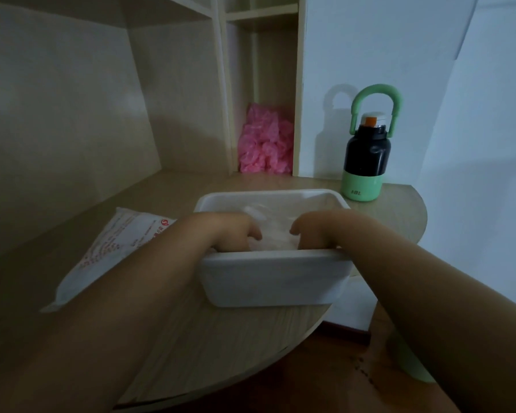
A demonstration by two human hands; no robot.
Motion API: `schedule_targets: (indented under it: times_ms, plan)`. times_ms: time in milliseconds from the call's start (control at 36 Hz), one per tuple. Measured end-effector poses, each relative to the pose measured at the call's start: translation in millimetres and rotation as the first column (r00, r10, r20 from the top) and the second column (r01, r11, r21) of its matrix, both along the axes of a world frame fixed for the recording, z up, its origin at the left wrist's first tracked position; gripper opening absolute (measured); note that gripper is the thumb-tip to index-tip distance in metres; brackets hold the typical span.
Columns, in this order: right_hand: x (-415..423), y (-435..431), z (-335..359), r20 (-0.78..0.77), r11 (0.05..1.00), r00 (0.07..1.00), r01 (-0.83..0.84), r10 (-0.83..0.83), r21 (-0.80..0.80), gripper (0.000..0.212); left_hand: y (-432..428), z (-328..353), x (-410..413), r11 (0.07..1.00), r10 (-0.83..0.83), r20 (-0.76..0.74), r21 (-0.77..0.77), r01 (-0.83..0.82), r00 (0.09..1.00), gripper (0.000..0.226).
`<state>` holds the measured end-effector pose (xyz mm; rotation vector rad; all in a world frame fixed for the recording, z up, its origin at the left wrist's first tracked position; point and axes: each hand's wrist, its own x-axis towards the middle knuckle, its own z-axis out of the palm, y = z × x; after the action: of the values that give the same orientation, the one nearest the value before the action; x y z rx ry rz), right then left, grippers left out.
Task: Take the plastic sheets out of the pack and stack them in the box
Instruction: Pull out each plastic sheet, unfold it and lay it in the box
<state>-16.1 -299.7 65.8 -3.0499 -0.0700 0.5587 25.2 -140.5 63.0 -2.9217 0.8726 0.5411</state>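
Hands meet inside the white box [274, 278]: left hand [233, 234] and right hand [313, 231] rest on the clear plastic sheets [276, 231] lying in it. The fingers curl down behind the near wall, so whether they grip or only press cannot be told. The box's near right corner reaches the curved front edge of the counter [221, 338]. The pack [111, 248] lies flat just left of the box, its red print too blurred to read. Behind the box to the right stands a black-and-green bottle [367, 156], marked what looks like "IBL". A stretch of counter separates the box from a shelf niche holding crumpled pink plastic [264, 141].
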Motion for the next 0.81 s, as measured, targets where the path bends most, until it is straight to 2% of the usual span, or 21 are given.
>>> schedule_targets:
  times_ms: [56, 111, 222, 278, 361, 417, 472, 528, 611, 722, 806]
  plan:
    - [-2.8, 2.3, 6.5, 0.086, 1.0, 0.996, -0.001, -0.001, 0.027, 0.066, 9.6, 6.5, -4.3, 0.982, 0.035, 0.03, -0.186, -0.029, 0.999, 0.054]
    - [-6.2, 6.2, 13.9, 0.208, 0.997, 0.978, -0.009, -0.008, 0.08, 0.071, 23.5, 16.6, -13.4, 0.901, 0.094, 0.032, -0.428, -0.072, 0.995, 0.049]
    - [-14.6, 27.2, 25.3, 0.432, 0.964, 0.901, -0.081, -0.037, 0.253, 0.055, 57.4, 31.7, -34.9, 0.692, 0.17, 0.066, -0.718, -0.072, 0.983, 0.023]
    - [-20.7, 48.0, 29.0, 0.526, 0.944, 0.849, -0.145, -0.036, 0.298, 0.049, 78.0, 31.6, -44.0, 0.574, 0.233, 0.079, -0.816, -0.071, 0.969, 0.015]
    - [-32.0, 82.0, 30.3, 0.653, 0.883, 0.755, -0.265, -0.06, 0.388, 0.039, 105.1, 23.3, -53.0, 0.426, 0.38, 0.129, -0.904, -0.049, 0.916, 0.02]
    - [-41.9, 110.7, 25.6, 0.699, 0.808, 0.709, -0.357, -0.092, 0.469, 0.034, 125.9, 12.5, -61.2, 0.355, 0.48, 0.151, -0.934, -0.034, 0.864, 0.018]
    - [-52.4, 138.8, 15.8, 0.719, 0.737, 0.69, -0.443, -0.083, 0.511, 0.029, 145.0, -3.5, -68.9, 0.323, 0.557, 0.164, -0.946, -0.03, 0.814, 0.019]
    - [-60.8, 164.4, 0.6, 0.721, 0.694, 0.692, -0.502, -0.035, 0.516, 0.026, 161.6, -26.6, -76.0, 0.335, 0.597, 0.177, -0.941, -0.043, 0.783, 0.021]
    - [-65.0, 190.5, -29.9, 0.655, 0.668, 0.756, -0.497, 0.019, 0.554, 0.026, 177.7, -66.5, -86.6, 0.423, 0.587, 0.208, -0.903, -0.078, 0.782, 0.025]
    - [-52.3, 198.8, -76.5, 0.355, 0.658, 0.933, -0.229, -0.063, 0.718, 0.045, 182.2, -107.2, -96.4, 0.644, 0.54, 0.194, -0.722, -0.254, 0.819, 0.037]
    - [-45.9, 193.6, -104.5, 0.26, 0.668, 0.962, -0.137, -0.088, 0.732, 0.052, 180.4, -127.5, -95.8, 0.702, 0.517, 0.248, -0.67, -0.241, 0.819, 0.039]
